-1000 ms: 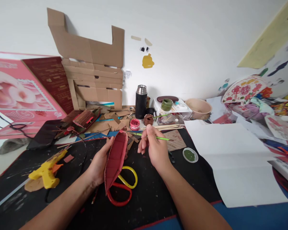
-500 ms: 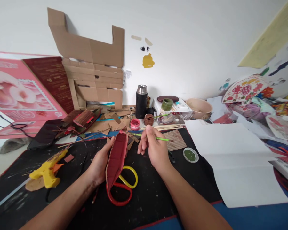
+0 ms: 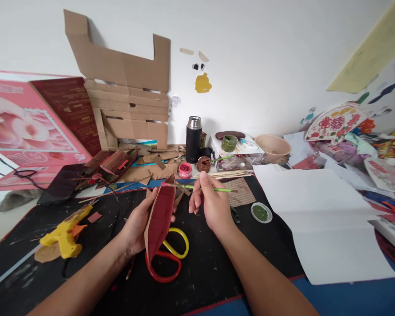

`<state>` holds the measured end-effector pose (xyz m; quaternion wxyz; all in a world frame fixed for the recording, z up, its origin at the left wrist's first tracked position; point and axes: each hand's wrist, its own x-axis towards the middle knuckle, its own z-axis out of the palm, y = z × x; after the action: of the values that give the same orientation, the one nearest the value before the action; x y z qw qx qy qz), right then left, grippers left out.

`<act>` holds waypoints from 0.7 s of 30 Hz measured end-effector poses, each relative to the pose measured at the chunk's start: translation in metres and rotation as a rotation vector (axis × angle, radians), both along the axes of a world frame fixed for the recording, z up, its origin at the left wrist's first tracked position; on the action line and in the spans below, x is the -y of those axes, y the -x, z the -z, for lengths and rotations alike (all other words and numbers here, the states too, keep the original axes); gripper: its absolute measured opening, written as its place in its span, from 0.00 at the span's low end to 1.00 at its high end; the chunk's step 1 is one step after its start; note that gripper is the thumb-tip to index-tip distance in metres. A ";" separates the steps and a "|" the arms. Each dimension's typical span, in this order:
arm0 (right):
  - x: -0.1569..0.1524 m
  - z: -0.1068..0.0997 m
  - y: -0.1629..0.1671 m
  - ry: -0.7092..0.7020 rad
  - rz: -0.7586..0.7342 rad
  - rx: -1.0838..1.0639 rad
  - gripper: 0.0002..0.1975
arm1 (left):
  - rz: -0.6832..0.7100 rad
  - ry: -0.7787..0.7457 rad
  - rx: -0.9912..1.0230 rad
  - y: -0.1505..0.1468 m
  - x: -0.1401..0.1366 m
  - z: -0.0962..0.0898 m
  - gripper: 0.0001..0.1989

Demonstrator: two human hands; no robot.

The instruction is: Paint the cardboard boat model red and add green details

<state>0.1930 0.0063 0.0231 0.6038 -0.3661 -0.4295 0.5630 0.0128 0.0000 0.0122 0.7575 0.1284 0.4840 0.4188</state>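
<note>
My left hand is wrapped round a small boat-shaped cardboard piece, dark red inside with bare brown card on its outer side. Between the fingers of my right hand is a thin green paintbrush. Its pink-loaded tip touches the upper end of the cardboard piece. Below the piece, scissors with one red handle and one yellow handle lie on the black mat; their blades are hidden. An opened jar of pinkish-red paint stands beyond my hands, beside a jar of brown paint.
A yellow glue gun lies to the left. Behind are a black flask, cardboard scraps and a green paint jar. A lid with green paint and white paper lie on the right.
The cardboard piece has turned slightly in my left hand, showing more of its brown outer side. The brush tip now sits a little farther left, over its upper end.
</note>
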 end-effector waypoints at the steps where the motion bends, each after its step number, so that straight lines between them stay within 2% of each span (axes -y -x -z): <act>1: 0.001 0.000 0.001 0.000 -0.029 0.005 0.33 | -0.002 0.001 0.008 0.001 0.000 0.000 0.23; 4: 0.002 0.001 0.003 0.002 -0.071 0.018 0.33 | 0.003 -0.004 0.060 0.002 -0.001 0.001 0.23; 9: 0.001 0.000 0.002 0.011 0.001 0.005 0.33 | 0.022 0.001 0.051 0.003 0.000 -0.001 0.24; 14: 0.006 -0.001 0.004 0.034 -0.161 0.027 0.34 | 0.042 -0.022 0.060 0.005 -0.001 -0.002 0.29; 16: 0.007 -0.001 0.006 0.040 -0.182 0.030 0.34 | 0.045 -0.027 0.079 0.006 -0.001 -0.001 0.29; 21: 0.003 0.001 0.005 0.010 -0.095 -0.012 0.33 | 0.045 -0.048 0.096 0.008 0.000 0.002 0.27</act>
<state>0.1883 0.0028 0.0217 0.5773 -0.3449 -0.4398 0.5953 0.0052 0.0005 0.0098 0.7857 0.1369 0.4342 0.4189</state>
